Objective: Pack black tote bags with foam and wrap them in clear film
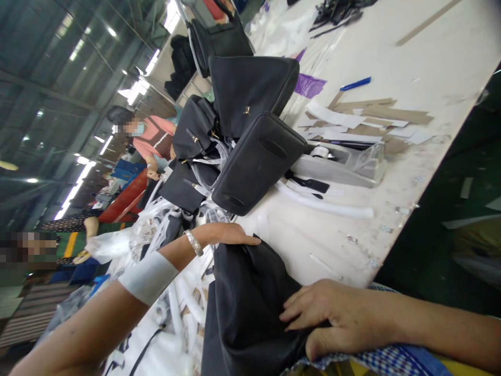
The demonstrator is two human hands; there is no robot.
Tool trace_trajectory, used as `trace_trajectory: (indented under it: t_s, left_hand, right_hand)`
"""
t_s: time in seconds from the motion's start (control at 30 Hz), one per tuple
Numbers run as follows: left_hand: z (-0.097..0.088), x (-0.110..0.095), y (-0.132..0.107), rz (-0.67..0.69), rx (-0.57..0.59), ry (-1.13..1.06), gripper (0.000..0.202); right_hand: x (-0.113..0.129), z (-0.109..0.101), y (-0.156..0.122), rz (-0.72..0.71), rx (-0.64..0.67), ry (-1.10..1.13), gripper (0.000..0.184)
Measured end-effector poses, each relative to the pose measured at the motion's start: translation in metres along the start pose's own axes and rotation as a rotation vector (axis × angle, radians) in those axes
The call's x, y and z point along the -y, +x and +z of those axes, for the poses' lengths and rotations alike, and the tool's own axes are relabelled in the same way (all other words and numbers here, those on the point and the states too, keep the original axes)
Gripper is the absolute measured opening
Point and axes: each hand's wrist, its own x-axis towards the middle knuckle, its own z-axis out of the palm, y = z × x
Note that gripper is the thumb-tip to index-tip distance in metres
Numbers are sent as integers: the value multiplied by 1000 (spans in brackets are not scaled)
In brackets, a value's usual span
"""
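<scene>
A soft black leather-like bag (pixel 254 308) lies creased on the table in front of me. At its upper edge is my left hand (pixel 230 234), the thumb along the rim and the other fingers hidden by the material. My right hand (pixel 332 313) grips the bag's near side, its fingers curved over the black surface and its thumb apart, lower down. Just beyond stands another black bag (pixel 258 167) with its oval-marked face towards me, leaning by a larger black bag (pixel 250 89) with a small gold fitting.
Paper strips (pixel 368 117), a blue pen (pixel 355 83) and a clear plastic tray (pixel 340 164) lie on the white table (pixel 438 68). White foam tubes (pixel 324 201) and wrapped straps clutter the surface. A co-worker (pixel 156 136) stands across the table; another person is at far left.
</scene>
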Motion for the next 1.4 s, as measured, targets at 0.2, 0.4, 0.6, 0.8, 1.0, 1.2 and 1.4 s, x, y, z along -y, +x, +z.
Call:
trace_trajectory:
  t_s: [0.2, 0.4, 0.6, 0.8, 1.0, 1.2, 1.4]
  left_hand:
    - [-9, 4, -24, 127, 192, -134, 40]
    - [-6, 8, -41, 138, 120, -182, 38]
    - [-3, 7, -55, 180, 6, -146, 38]
    - [12, 12, -59, 141, -382, -169, 43]
    - [61, 24, -4, 124, -794, -345, 28]
    - [97, 46, 49, -5, -1056, -354, 35]
    - [113, 60, 53, -71, -1079, -384, 36]
  right_hand:
    - [-11, -9, 3, 21, 62, 87, 39]
    - [-50, -51, 59, 42, -413, -233, 34]
    - [-82, -90, 116, -50, 126, -77, 54]
    - [-91, -90, 145, 51, 25, -470, 42]
    - [-125, -50, 144, 184, -247, -463, 31]
    - [-135, -38, 134, 280, -458, -426, 42]
    - [-112, -21, 114, 206, -539, -269, 38]
